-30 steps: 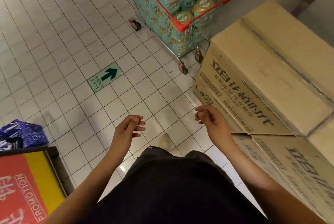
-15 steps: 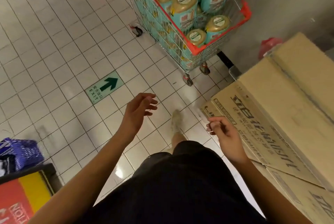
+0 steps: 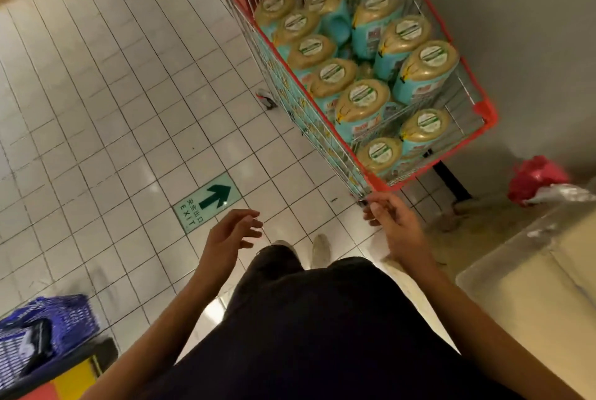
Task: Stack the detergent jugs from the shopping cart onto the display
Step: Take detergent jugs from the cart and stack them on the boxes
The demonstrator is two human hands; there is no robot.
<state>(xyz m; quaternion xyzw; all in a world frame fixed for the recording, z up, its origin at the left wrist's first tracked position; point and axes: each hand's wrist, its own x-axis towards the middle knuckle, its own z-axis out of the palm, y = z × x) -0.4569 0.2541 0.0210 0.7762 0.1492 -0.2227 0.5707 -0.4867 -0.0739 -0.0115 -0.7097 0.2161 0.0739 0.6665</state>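
Both hands are empty, fingers loose and half-curled. The left hand (image 3: 233, 233) is out over the floor (image 3: 129, 109), and the right hand (image 3: 392, 222) is just beside the near corner of the shopping cart (image 3: 487, 117), probably lining up a grab. The detergent jugs (image 3: 362, 99) sit packed inside, caps up.

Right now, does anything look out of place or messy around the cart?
Yes. A crumpled red bag lies on the floor by the wall, right of the cart, beside a grimy patch. In the cart, one jug near the back seems tipped among upright ones.
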